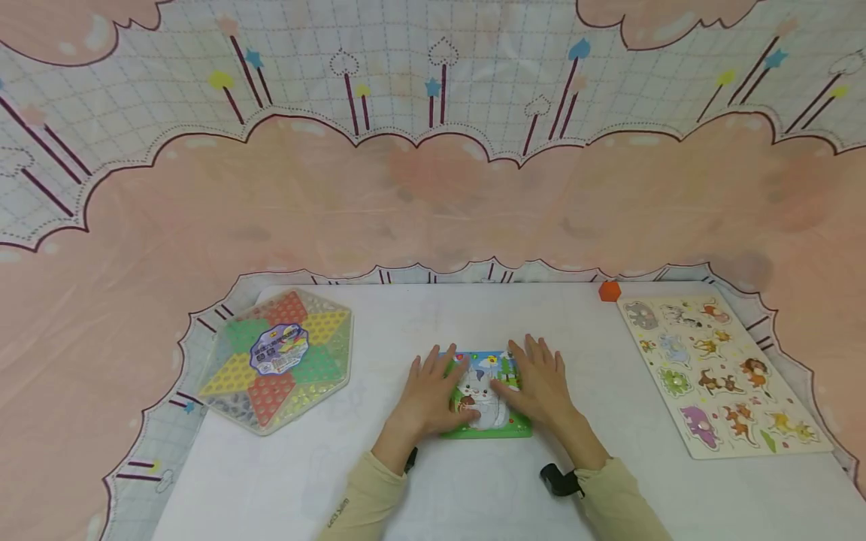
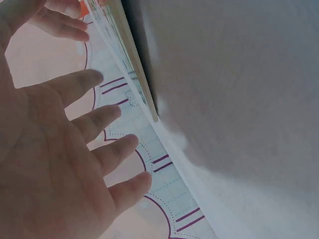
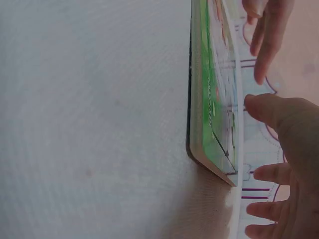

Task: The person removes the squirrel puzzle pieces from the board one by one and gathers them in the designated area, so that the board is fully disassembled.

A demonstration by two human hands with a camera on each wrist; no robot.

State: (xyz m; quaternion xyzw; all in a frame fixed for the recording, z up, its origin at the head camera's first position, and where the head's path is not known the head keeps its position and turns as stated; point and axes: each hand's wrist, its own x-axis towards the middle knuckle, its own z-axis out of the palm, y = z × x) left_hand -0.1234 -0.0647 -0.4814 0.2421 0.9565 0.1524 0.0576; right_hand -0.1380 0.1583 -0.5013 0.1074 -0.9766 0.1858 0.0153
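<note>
Small picture puzzle [image 1: 489,392] flat on tabletop [image 1: 433,481], centre front. Left hand [image 1: 428,391], right hand [image 1: 541,385] resting on it, fingers straight, gripping nothing. Best: press evenly, seat pieces flush, avoid sliding board.

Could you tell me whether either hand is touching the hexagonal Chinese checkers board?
No, both the left hand and the right hand rest flat on the small green jigsaw puzzle, while the Chinese checkers board lies apart.

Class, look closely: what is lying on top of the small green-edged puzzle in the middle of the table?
Both hands lie flat on the puzzle: the left hand on its left side, the right hand on its right. A grey animal picture shows between them; the parts beneath the palms are hidden.
</note>
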